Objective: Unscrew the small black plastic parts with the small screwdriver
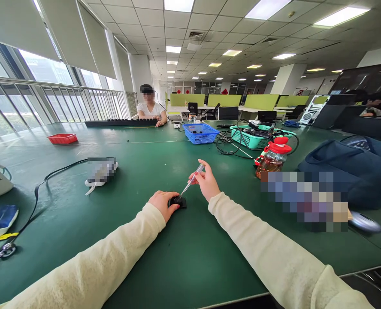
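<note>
- In the head view, the left hand (162,203) is bent around a small black thing (181,201), with the thumb on the near side and the fingers on the far side.
- The gap between that thumb and those fingers is narrow, just as big as the black thing.
- The right hand (210,183) pinches a thin, see-through screwdriver (195,174), and one finger sits on its top end.
- The screwdriver leans, and its tip points down to the top of the black thing; I cannot tell if it fits into anything there.
- The black thing lies on the green table (190,257), right by the left fingers and below the right hand.
- A blue basket (201,138) and a red tray (62,139) sit farther off.
</note>
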A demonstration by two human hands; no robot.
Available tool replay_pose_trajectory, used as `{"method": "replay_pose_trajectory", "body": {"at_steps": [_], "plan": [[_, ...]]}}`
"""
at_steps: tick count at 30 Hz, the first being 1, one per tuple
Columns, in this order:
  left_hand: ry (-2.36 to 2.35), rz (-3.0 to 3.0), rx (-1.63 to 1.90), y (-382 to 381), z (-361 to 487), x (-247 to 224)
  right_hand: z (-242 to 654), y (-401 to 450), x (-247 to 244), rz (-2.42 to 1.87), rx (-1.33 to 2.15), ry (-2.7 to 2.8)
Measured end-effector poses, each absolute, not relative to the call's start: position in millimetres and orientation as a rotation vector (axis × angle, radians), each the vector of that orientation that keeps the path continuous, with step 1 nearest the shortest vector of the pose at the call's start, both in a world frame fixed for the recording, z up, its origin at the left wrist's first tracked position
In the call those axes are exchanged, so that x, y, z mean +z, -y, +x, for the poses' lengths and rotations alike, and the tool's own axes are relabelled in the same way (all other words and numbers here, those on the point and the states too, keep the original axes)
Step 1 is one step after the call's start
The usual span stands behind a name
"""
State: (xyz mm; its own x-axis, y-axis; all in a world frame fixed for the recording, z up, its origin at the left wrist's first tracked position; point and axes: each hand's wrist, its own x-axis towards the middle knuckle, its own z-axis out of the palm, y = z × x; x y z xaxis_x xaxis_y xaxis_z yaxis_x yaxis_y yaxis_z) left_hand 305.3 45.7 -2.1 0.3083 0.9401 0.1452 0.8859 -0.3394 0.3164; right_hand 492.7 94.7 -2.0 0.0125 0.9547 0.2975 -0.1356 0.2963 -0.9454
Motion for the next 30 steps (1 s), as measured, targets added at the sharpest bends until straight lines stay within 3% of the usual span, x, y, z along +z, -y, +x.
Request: {"method": "replay_pose_trajectory", "body": {"at_steps": [11,21,30], "plan": [[-1.687,2.375,0.491,-47.9,302.6,-7.9,491.5,-93.8,1.8,-0.918,1.04,1.195],[-1.686,2.368,0.448,-45.6,303.1,-5.3,560.8,-108.8,96.0,-0.699,1.041,0.834],[-1.689,2.374,0.436,-45.5,303.0,-4.0,501.2,-92.5,41.9,-0.868,1.061,1.196]]}}
